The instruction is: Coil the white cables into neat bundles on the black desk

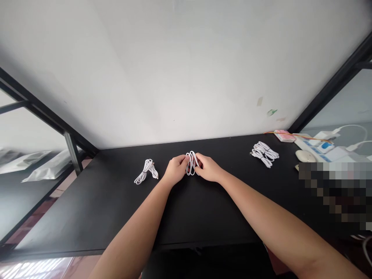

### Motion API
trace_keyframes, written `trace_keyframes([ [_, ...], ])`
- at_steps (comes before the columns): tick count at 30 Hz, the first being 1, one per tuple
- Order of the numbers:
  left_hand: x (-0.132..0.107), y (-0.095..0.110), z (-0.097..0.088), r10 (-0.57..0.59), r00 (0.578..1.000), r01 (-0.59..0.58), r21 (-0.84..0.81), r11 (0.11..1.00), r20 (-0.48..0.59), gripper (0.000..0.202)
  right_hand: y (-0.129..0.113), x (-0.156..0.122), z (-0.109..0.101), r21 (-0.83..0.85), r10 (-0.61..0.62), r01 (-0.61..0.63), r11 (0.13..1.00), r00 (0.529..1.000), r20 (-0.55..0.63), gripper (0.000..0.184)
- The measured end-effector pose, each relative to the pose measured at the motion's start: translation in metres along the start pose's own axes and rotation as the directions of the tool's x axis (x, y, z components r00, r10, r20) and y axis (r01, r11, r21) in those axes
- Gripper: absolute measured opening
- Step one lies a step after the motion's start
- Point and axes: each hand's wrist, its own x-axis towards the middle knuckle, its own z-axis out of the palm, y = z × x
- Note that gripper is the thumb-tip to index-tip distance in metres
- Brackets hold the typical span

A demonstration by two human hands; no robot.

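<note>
Between my two hands, over the middle of the black table, is a white cable [192, 163] gathered in loops. My left hand [175, 169] is closed on the left side of the loops. Opposite it, my right hand [209, 168] pinches their right side, thumb toward me. The cable's ends are hidden by the fingers. To the left lies a tied bundle of white cable [146, 172], with a dark tie around its middle. Farther off on the right rest more bundled white cables [265, 154], also with dark ties.
The black table [116, 217] meets a white wall [174, 77]. At the right stand a power strip [312, 149] with plugged-in chargers, a white mouse [305, 156] and a pink-and-white box [284, 136]. Black metal frames rise at both sides. Plastic bags [49, 167] lie beyond the left frame.
</note>
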Motion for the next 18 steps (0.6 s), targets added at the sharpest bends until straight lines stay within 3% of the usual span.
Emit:
trace_keyframes([
  [18, 0.0007, -0.0017, -0.0002, -0.005, 1.0, 0.005, 0.004, 1.0, 0.012, 0.046, 0.0025, -0.0002, 0.0003, -0.012, 0.006, -0.006, 1.0, 1.0, 0.006, 0.013],
])
